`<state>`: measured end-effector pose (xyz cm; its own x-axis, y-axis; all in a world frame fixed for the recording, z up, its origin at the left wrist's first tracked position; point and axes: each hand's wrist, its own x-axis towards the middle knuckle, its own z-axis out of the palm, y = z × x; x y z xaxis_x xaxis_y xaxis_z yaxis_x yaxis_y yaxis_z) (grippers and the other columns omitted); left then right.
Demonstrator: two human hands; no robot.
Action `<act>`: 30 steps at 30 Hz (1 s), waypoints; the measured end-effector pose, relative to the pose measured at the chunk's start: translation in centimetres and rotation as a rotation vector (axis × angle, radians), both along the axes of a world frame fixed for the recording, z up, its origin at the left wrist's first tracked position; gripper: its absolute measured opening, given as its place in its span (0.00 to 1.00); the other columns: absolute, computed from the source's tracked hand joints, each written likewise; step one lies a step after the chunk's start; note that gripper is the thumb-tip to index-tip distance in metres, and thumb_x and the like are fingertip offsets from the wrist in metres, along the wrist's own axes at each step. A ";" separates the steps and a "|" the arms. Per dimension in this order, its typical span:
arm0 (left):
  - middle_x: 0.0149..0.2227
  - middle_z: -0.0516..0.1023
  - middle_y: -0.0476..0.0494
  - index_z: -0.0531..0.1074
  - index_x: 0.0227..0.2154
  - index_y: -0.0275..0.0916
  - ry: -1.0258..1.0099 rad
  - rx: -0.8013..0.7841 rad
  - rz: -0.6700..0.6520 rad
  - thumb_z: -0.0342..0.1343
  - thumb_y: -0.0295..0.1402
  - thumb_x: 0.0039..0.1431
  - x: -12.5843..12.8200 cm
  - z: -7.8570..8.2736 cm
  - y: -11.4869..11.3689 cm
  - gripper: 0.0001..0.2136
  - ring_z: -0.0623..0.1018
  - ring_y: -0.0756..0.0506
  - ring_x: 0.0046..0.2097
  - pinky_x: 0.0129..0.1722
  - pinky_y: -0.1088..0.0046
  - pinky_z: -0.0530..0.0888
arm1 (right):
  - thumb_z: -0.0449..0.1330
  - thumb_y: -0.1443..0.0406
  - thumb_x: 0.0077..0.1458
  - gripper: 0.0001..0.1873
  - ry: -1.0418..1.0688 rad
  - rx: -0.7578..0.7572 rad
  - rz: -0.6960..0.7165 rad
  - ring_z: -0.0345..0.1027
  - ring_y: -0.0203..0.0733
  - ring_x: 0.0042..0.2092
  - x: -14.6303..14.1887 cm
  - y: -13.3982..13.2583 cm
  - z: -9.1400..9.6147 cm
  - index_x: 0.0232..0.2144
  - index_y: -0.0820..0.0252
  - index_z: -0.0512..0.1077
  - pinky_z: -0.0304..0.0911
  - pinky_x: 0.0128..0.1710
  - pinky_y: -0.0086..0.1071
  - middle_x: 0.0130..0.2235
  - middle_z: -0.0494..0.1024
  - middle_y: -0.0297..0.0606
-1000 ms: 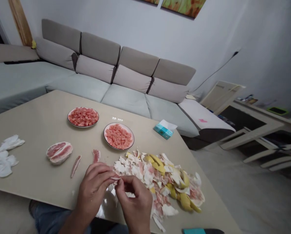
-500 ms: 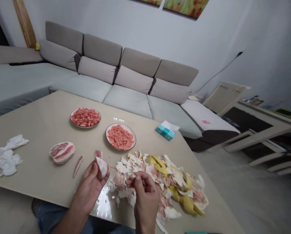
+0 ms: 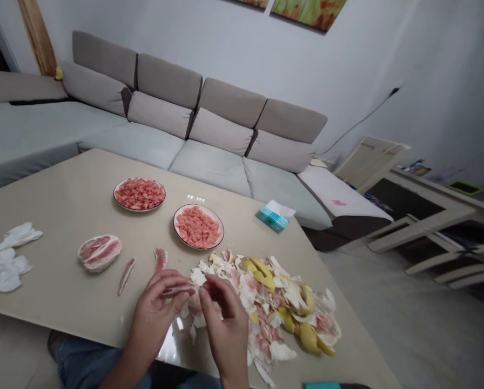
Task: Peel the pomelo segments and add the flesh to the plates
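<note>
My left hand [image 3: 156, 310] is closed around a pomelo segment [image 3: 177, 290], pale on the outside and held level. At the segment's right end, the thumb and fingertips of my right hand [image 3: 228, 324] pinch together on its whitish skin. Just beyond my left hand lies a pink pomelo segment [image 3: 160, 259], with a thin loose segment [image 3: 126, 276] to its left. Farther left rests a larger peeled pomelo chunk [image 3: 100, 253]. A heap of peel and membrane scraps [image 3: 266, 308], white, pink and yellow, spreads beside and behind my right hand.
Two plates of pink pomelo pulp, a far plate [image 3: 124, 207] and a nearer plate [image 3: 220, 231], stand beyond my hands. A blue tissue box [image 3: 273, 219] sits near the right edge. Crumpled tissues [image 3: 9, 265] lie at left. A sofa [image 3: 209, 162] borders the table [image 3: 64, 216].
My hands have come together, the right moving left to the segment in the left. The left hand has turned the segment from upright to level. The view shifted slightly.
</note>
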<state>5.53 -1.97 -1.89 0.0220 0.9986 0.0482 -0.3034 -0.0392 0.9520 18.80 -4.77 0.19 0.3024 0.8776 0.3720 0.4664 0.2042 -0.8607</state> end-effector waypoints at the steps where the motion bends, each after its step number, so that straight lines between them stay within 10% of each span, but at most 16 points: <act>1: 0.41 0.73 0.42 0.79 0.30 0.40 0.044 0.043 0.001 0.65 0.36 0.48 0.0 -0.2 0.0 0.07 0.75 0.44 0.44 0.44 0.72 0.74 | 0.59 0.64 0.57 0.09 0.004 -0.002 0.065 0.71 0.41 0.37 -0.2 -0.2 0.3 0.41 0.56 0.74 0.68 0.36 0.31 0.38 0.76 0.39; 9: 0.42 0.76 0.47 0.70 0.42 0.44 -0.206 -0.112 0.081 0.69 0.32 0.41 -0.1 -0.2 0.1 0.23 0.78 0.46 0.41 0.42 0.71 0.75 | 0.59 0.65 0.58 0.07 0.000 0.025 0.089 0.72 0.38 0.28 -0.3 -0.6 1.0 0.34 0.58 0.77 0.68 0.28 0.29 0.29 0.78 0.37; 14: 0.49 0.76 0.42 0.69 0.46 0.42 -0.390 -0.222 0.062 0.67 0.31 0.46 -0.3 0.4 0.2 0.23 0.75 0.43 0.52 0.50 0.71 0.72 | 0.57 0.67 0.59 0.09 -0.100 0.048 0.090 0.74 0.38 0.27 -0.3 -0.7 0.8 0.37 0.59 0.78 0.69 0.27 0.27 0.28 0.80 0.37; 22: 0.43 0.77 0.45 0.66 0.50 0.45 -0.370 -0.218 0.008 0.65 0.31 0.50 -0.1 0.1 -0.1 0.24 0.76 0.47 0.44 0.43 0.74 0.74 | 0.55 0.69 0.57 0.08 -0.476 0.127 0.028 0.69 0.38 0.24 -0.9 -1.1 -0.2 0.32 0.60 0.75 0.62 0.24 0.28 0.25 0.76 0.36; 30: 0.42 0.76 0.42 0.68 0.53 0.40 -0.453 -0.368 -0.148 0.63 0.33 0.52 -0.7 1.2 0.2 0.24 0.76 0.49 0.36 0.34 0.76 0.74 | 0.54 0.71 0.54 0.09 -0.426 0.118 0.059 0.65 0.34 0.22 -1.6 -1.5 0.5 0.26 0.60 0.73 0.57 0.23 0.26 0.21 0.72 0.33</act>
